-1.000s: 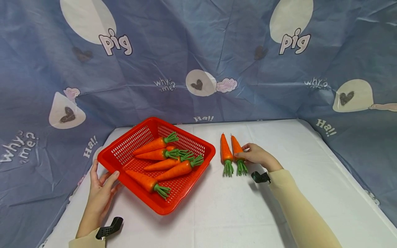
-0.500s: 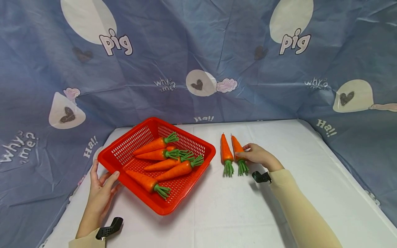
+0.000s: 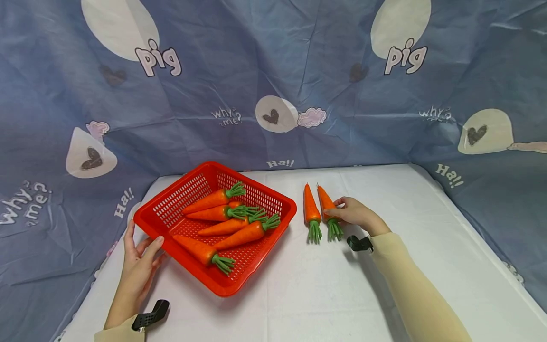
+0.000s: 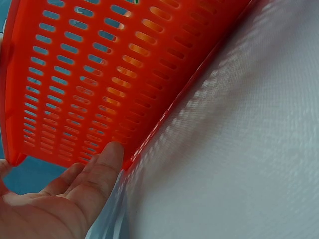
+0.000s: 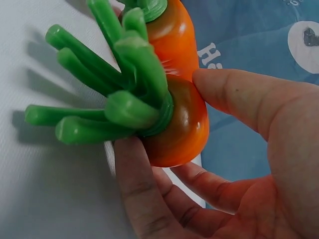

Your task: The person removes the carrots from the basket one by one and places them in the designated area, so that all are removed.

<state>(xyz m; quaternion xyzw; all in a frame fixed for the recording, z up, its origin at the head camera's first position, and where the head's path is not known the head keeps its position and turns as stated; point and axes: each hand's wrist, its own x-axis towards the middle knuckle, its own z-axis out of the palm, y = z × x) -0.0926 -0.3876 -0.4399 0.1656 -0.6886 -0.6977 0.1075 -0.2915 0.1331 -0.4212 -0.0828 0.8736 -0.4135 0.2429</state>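
Observation:
A red plastic basket sits at a slant on the left, holding several orange carrots with green stem tops. At its near left corner, my left hand grips the rim, thumb over the edge; in the left wrist view, fingers touch the slotted outer wall. Right of the basket, two carrots lie side by side on the cloth. My right hand pinches the right-hand carrot near its stem end, thumb on one side and fingers beneath. The other loose carrot lies close along its left side.
A white cloth covers the table. Behind it hangs a blue printed curtain, which also runs down both sides. Black wrist cameras are strapped to the left wrist and the right wrist.

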